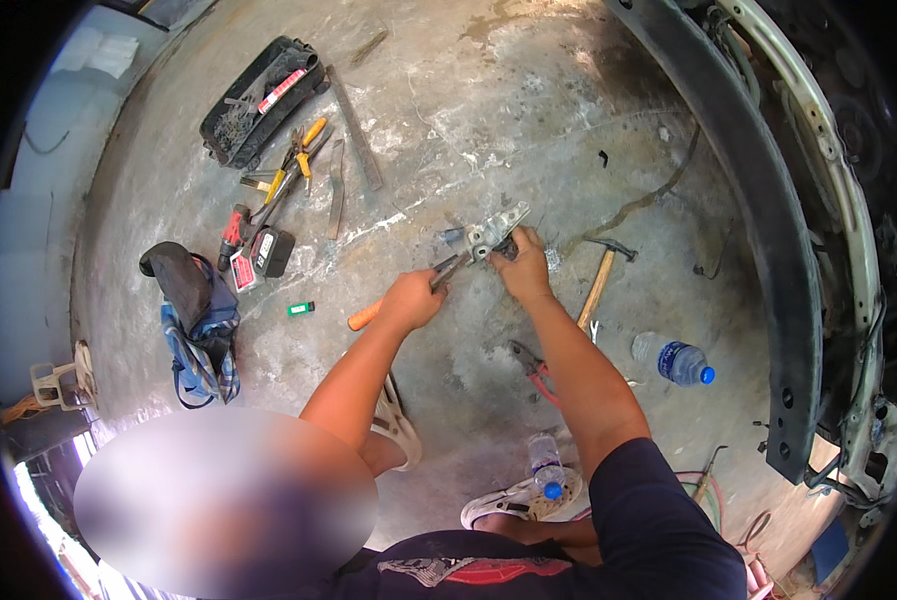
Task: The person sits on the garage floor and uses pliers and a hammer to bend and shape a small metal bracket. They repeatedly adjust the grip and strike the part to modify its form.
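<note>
My left hand [413,300] is closed round a tool with an orange handle [365,316]. Its metal end points up and right, meeting a greyish metal bracket [493,232] with holes in it. The tool's exact kind is hidden by my fingers. My right hand [525,268] grips the bracket from its right side, low over the concrete floor. Just right of my right forearm lies a hammer [597,288] with a wooden handle. Red-handled pliers [535,371] are partly covered by that forearm.
A black tool tray [219,150], yellow-handled pliers [307,150], flat metal bars [355,130] and a red cordless drill [235,236] lie to the left, with a blue bag [205,350]. Water bottles [673,360] are at right and by my foot. A car's bumper beam [769,230] borders the right.
</note>
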